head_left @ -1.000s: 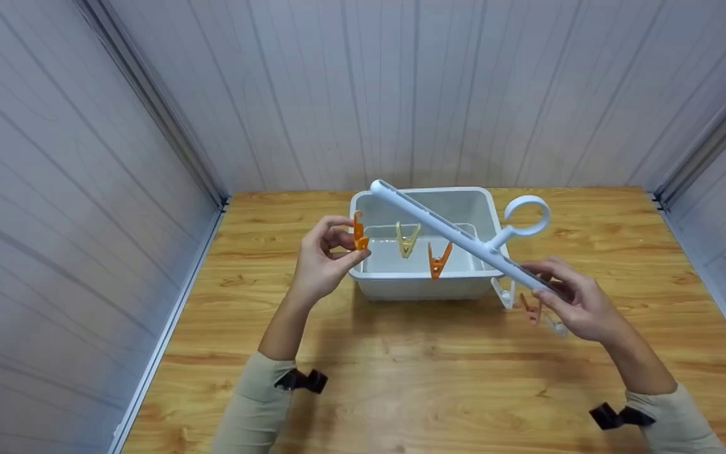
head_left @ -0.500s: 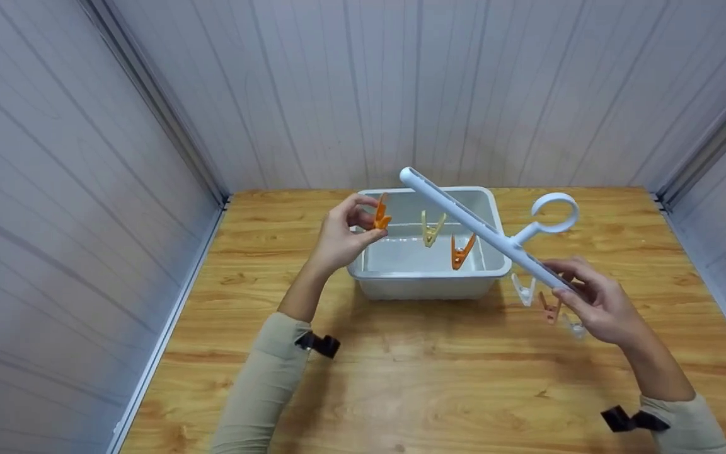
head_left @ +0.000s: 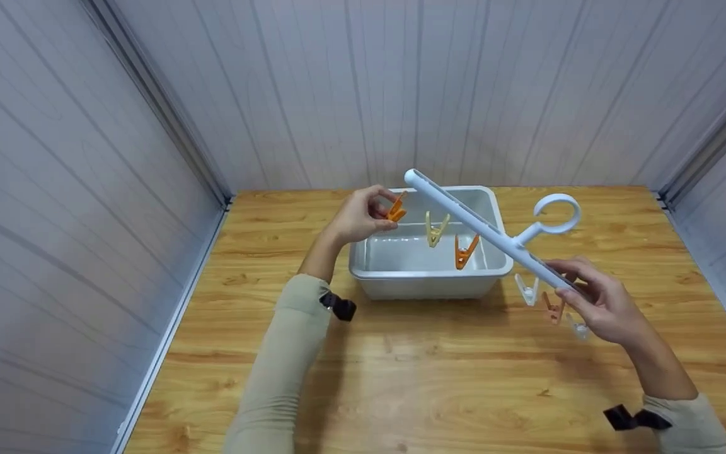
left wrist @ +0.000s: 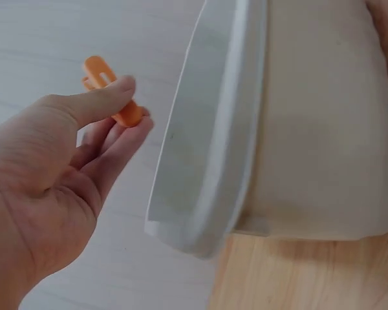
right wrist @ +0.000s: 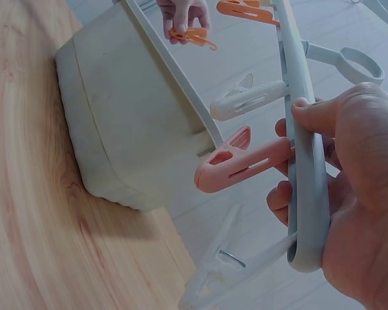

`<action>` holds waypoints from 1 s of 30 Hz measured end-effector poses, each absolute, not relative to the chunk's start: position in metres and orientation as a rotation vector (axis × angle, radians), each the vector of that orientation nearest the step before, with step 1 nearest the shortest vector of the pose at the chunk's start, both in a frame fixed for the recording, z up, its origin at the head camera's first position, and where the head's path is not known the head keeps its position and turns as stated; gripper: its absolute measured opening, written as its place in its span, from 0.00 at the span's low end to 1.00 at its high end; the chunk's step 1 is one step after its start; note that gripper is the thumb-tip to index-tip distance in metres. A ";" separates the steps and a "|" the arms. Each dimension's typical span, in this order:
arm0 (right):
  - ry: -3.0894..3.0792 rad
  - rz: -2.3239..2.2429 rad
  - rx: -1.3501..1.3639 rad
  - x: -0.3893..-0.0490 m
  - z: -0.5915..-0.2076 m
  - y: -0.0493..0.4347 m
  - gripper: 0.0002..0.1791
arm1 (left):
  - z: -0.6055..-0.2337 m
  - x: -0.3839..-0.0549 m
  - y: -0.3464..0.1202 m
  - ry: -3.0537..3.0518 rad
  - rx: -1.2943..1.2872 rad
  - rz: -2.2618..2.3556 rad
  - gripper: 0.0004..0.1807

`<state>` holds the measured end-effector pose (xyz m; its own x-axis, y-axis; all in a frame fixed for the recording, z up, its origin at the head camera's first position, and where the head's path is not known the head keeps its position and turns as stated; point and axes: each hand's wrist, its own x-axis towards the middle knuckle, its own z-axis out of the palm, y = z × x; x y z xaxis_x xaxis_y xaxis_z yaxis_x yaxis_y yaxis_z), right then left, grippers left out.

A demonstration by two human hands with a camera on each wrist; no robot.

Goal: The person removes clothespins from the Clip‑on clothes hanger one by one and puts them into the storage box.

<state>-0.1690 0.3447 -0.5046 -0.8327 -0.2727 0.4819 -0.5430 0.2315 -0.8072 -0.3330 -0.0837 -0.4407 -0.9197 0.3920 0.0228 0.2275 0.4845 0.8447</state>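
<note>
Between thumb and fingertips, my left hand (head_left: 361, 214) pinches a loose orange clothespin (head_left: 396, 209), held over the left rear part of the basin. My right hand (head_left: 599, 302) grips the lower right end of a pale blue hanger bar (head_left: 464, 213), which slants up to the left and has a ring hook (head_left: 558, 214). Hanging from the bar are a yellow clothespin (head_left: 436, 229), an orange one, a white one (head_left: 527, 290), a pink clothespin (right wrist: 239, 161) and a clear one (right wrist: 226, 265). The orange clothespin (left wrist: 113, 90) also shows in the left wrist view, apart from the bar.
A grey-white basin (head_left: 432, 287) stands on the wooden table (head_left: 438, 378) beneath the bar. Its inside looks bare where visible. Pale panel walls (head_left: 375, 94) close off the back and both sides.
My left hand has moved right and slightly up with the orange clothespin, which now tilts more. The hanger shifted right and up early on, then stayed nearly still.
</note>
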 end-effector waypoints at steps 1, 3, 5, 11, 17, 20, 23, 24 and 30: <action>-2.264 1.646 0.773 -0.170 -0.505 0.344 0.24 | -0.440 -0.336 -0.084 2.546 0.548 1.394 0.24; -2.263 1.646 0.781 -0.170 -0.506 0.343 0.24 | -0.439 -0.340 -0.085 2.531 0.559 1.361 0.24; -2.258 1.649 0.788 -0.171 -0.507 0.342 0.24 | -0.438 -0.344 -0.086 2.520 0.566 1.328 0.24; -2.237 1.683 0.814 -0.171 -0.511 0.342 0.24 | -0.436 -0.349 -0.085 2.491 0.522 1.259 0.25; -2.243 1.693 0.813 -0.170 -0.511 0.343 0.24 | -0.435 -0.351 -0.081 2.415 0.485 1.263 0.26; -2.257 1.680 0.802 -0.170 -0.511 0.344 0.24 | -0.436 -0.352 -0.078 2.387 0.483 1.334 0.30; -2.254 1.678 0.799 -0.169 -0.511 0.344 0.24 | -0.437 -0.354 -0.075 2.371 0.496 1.449 0.35; -2.253 1.675 0.799 -0.169 -0.511 0.345 0.24 | -0.438 -0.354 -0.075 2.369 0.502 1.484 0.36; -2.234 1.681 0.809 -0.169 -0.510 0.346 0.25 | -0.440 -0.354 -0.073 2.319 0.510 1.597 0.39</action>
<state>-0.1692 0.3456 -0.5104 -0.8209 -0.2888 0.4927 -0.5533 0.1889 -0.8112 -0.3541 -0.0726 -0.4400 -0.8988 0.4375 -0.0285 0.1294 0.3270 0.9361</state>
